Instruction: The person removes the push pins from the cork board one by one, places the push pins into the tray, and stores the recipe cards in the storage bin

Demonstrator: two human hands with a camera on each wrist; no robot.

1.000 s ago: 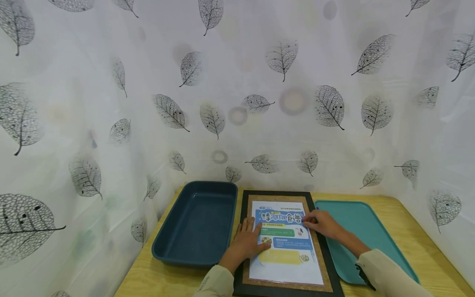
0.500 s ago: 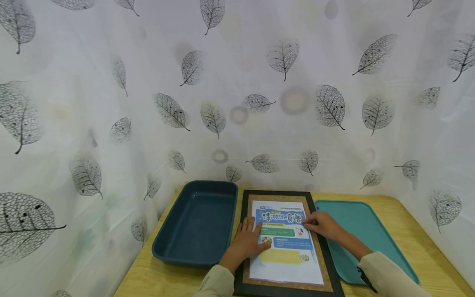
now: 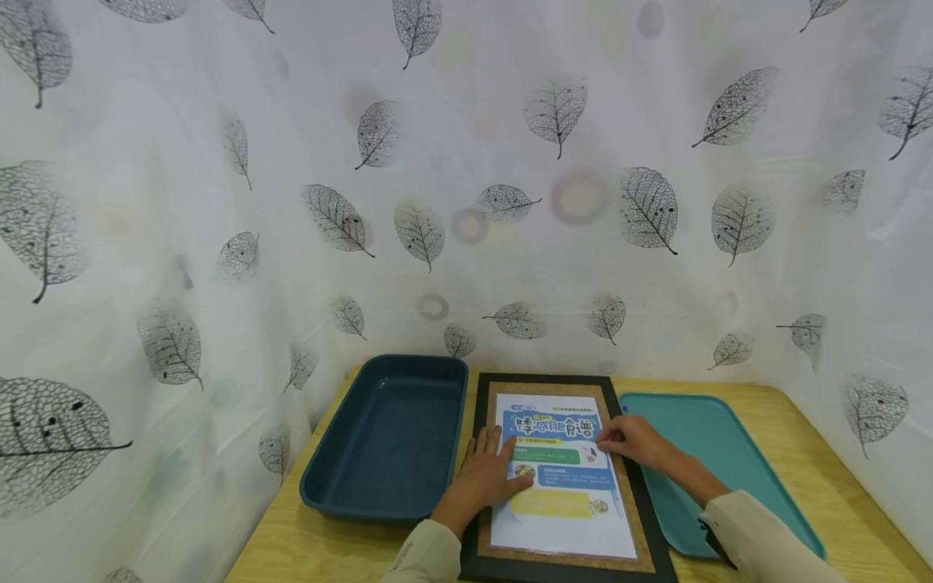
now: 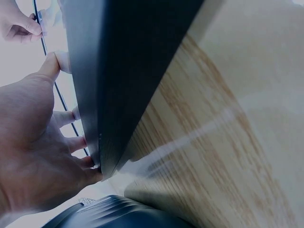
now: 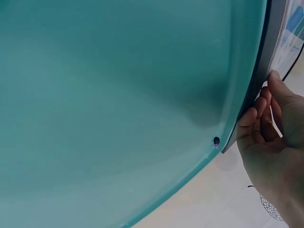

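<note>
A laminated poster [image 3: 561, 530] with printed Chinese lettering lies on a black-framed cork board [image 3: 643, 534]. My left hand [image 3: 481, 478] rests on the poster's left side, fingers spread and pointing toward the far end. In the left wrist view, the fingers of this hand [image 4: 38, 137] reach over the frame onto the sheet. My right hand [image 3: 641, 444] is at the poster's upper right edge, thumb and forefinger pinched together there. The right wrist view shows that hand [image 5: 280, 128] beside the frame, its other fingers curled. Whatever lies between the fingertips is hidden.
A deep dark blue bin [image 3: 313, 486] stands left of the board. On the right is a shallow teal tray [image 3: 729, 470], with a small dark purple piece [image 5: 216, 141] at its corner. Under everything is a wooden table [image 3: 824, 453], enclosed by a leaf-print curtain [image 3: 466, 267].
Both hands stay nearly in place. The right fingertips have shifted very slightly along the poster's edge; the view itself has moved a little.
</note>
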